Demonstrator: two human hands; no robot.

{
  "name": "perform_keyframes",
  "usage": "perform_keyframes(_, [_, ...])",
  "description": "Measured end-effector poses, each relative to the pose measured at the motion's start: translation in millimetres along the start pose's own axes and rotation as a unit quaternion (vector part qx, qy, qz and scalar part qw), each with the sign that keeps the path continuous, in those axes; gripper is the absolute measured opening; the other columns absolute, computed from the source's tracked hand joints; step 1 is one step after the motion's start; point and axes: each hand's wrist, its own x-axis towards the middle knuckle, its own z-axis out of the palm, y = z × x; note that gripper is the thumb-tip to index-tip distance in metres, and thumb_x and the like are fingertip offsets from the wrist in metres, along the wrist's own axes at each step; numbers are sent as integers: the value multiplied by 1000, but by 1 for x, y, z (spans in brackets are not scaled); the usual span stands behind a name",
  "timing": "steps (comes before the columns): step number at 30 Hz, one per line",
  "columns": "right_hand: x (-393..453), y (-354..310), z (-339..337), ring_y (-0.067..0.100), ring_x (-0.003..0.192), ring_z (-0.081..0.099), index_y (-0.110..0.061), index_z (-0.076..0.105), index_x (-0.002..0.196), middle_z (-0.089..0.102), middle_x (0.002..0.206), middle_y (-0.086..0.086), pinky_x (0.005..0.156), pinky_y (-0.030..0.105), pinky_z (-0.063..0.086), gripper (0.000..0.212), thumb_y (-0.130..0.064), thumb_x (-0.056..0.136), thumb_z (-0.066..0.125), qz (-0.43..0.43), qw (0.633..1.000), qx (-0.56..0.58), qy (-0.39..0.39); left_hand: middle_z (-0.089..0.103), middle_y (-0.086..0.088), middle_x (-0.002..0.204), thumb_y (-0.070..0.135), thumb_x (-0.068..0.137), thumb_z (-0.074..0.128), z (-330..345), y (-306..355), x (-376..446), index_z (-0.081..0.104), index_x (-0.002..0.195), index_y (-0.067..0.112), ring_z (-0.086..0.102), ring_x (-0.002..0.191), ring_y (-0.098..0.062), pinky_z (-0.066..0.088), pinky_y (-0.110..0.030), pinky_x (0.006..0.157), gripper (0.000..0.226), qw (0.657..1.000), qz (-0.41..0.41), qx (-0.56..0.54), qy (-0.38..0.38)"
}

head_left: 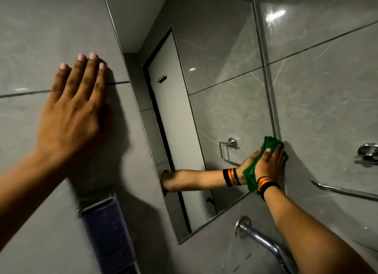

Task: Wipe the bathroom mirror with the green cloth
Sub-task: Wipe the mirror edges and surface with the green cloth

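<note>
The mirror point(214, 73) hangs on a grey tiled wall and appears tilted in the head view. It reflects a white door, tiles and my right forearm. My right hand point(269, 165), with a striped thread band at the wrist, presses the green cloth point(272, 143) flat against the mirror's lower right edge. The cloth bunches out above and below my palm. My left hand point(73, 110) lies flat on the wall tile left of the mirror, fingers spread and holding nothing.
A chrome tap spout point(263, 241) juts from the wall below the mirror. A dark soap dispenser point(106, 233) is fixed under my left hand. On the right wall are a chrome hook point(368, 152) and a towel rail point(343, 190).
</note>
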Motion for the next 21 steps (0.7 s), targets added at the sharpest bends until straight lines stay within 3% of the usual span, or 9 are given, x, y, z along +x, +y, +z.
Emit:
perform_keyframes(6, [-41,4,-2,27,156,9,-17,14,159,12,168,9,125,41,2,61,-42,104,21,-51,999,6,-15,-1,-12,174,38,105,24,2,1,0,0,165,10,-9,160,-24,-11,-41,130,70,999,-8,30,9])
perform_keyframes(14, [-170,-15,6,19,156,7,-19,19,158,13,168,1,126,47,13,61,-43,103,22,-194,980,13,-35,1,-12,174,35,106,25,-1,3,1,3,165,9,-6,161,-25,-4,-44,131,68,1000,-12,22,13])
perform_keyframes(21, [-277,-33,14,27,156,8,-22,10,159,8,169,3,127,47,5,58,-44,106,15,-308,943,-75,-98,0,-14,174,36,105,24,-3,4,1,3,165,7,-5,160,-26,-1,-47,131,70,1000,-11,22,0])
